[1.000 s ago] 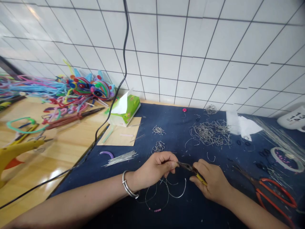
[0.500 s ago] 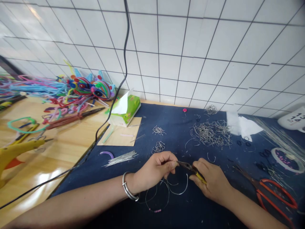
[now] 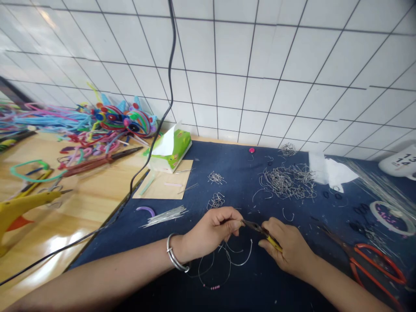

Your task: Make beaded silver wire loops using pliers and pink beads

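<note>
- Grips the pliers [image 3: 259, 228] in the right hand [image 3: 289, 245], with fingers curled snugly around the yellow handles.
- Slants the pliers' long axis leftward and away, pointing the tip at the left hand [image 3: 212, 229] and the handles back toward the right palm.
- Presses left thumb and forefinger together right at the tip of the pliers, seemingly touching metal, and pinches, by all appearances, an end of the beaded wire; too small there to make out for certain.
- Cannot tell how far apart to judge the jaws, nor whether to call them clamped on the wire.
- Lets the beaded wire hang below and left of the pliers, nearer to the left hand, with pink beads [image 3: 215, 287] at the bottom of a loose loop.
- Shows a silver wire arc [image 3: 243, 263] just below the pliers, bent up toward them; cannot tell whether joined to the loop.
- Has a small wire pile [image 3: 216, 200] beyond and left of the pliers, a tangled wire heap [image 3: 282, 182] farther beyond, and orange-handled scissors [image 3: 346, 248] well off to the right.
</note>
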`<state>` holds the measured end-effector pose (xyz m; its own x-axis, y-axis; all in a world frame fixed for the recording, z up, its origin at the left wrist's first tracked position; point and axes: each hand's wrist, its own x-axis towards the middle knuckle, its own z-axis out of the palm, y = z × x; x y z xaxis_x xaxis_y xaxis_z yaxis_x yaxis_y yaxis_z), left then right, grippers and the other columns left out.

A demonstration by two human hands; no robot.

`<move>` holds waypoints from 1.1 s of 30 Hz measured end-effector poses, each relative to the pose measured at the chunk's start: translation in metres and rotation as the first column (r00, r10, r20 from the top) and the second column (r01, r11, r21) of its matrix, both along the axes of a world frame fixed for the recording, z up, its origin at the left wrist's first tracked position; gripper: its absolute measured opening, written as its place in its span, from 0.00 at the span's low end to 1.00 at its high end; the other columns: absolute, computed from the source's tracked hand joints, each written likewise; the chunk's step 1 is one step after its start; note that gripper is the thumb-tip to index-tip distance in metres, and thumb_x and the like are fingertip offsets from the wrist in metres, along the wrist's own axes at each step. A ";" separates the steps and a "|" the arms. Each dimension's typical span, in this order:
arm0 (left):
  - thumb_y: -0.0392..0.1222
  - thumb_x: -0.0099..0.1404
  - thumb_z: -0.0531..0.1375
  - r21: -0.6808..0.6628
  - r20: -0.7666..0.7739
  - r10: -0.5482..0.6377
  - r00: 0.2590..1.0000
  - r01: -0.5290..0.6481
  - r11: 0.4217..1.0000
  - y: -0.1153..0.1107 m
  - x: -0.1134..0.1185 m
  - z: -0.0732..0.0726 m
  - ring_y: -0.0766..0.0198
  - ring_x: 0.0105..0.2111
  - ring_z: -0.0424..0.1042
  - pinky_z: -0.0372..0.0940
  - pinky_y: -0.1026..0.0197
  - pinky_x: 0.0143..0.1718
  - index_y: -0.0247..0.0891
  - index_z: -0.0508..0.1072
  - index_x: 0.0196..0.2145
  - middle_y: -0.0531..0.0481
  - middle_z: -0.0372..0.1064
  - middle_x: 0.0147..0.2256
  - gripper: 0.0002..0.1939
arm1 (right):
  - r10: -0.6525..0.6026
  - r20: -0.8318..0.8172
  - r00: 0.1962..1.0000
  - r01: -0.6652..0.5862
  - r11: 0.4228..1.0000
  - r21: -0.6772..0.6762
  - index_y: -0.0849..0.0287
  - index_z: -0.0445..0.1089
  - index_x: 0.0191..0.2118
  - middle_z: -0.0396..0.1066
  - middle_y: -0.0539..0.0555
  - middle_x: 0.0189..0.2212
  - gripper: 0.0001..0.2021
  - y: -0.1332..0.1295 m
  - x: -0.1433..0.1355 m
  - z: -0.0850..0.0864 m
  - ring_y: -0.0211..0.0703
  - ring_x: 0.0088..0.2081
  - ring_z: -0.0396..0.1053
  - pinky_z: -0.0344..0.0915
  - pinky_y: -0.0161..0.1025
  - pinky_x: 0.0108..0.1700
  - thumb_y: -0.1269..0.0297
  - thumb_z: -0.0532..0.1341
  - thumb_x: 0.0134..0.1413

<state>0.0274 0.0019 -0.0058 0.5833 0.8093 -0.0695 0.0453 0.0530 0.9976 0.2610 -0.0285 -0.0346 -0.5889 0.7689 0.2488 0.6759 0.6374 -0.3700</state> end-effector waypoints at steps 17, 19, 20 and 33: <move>0.42 0.64 0.53 -0.021 -0.004 0.025 1.000 -0.025 0.999 -0.001 0.000 0.001 0.73 0.21 0.55 0.54 0.67 0.23 0.32 0.68 0.32 0.53 0.62 0.25 0.10 | -0.071 0.046 0.996 0.073 0.996 -0.041 0.60 0.59 0.41 0.59 0.53 0.30 0.10 -0.002 -0.002 0.003 0.39 0.29 0.60 0.58 0.36 0.31 0.60 0.51 0.57; 0.42 0.64 0.53 -0.023 -0.009 0.026 1.000 -0.027 0.999 -0.001 0.000 0.000 0.73 0.21 0.56 0.54 0.67 0.23 0.32 0.68 0.32 0.53 0.62 0.25 0.10 | -0.066 0.045 0.997 0.067 0.997 -0.032 0.60 0.58 0.41 0.59 0.53 0.30 0.10 -0.003 -0.002 0.003 0.39 0.29 0.60 0.58 0.36 0.30 0.60 0.52 0.57; 0.42 0.64 0.53 -0.022 -0.014 0.029 0.999 -0.029 0.999 -0.001 0.000 0.000 0.73 0.21 0.56 0.54 0.67 0.23 0.32 0.68 0.32 0.53 0.62 0.25 0.10 | -0.063 0.046 0.997 0.065 0.998 -0.026 0.60 0.58 0.41 0.59 0.53 0.30 0.10 -0.003 -0.002 0.003 0.39 0.29 0.59 0.58 0.36 0.30 0.60 0.52 0.56; 0.40 0.64 0.53 0.069 -0.039 0.015 0.999 -0.012 0.998 -0.002 -0.001 0.001 0.73 0.22 0.56 0.54 0.68 0.23 0.32 0.68 0.30 0.54 0.61 0.23 0.09 | -0.022 0.048 0.999 0.021 0.999 0.030 0.61 0.57 0.40 0.59 0.52 0.28 0.09 -0.005 0.000 -0.002 0.38 0.26 0.59 0.56 0.35 0.27 0.61 0.52 0.56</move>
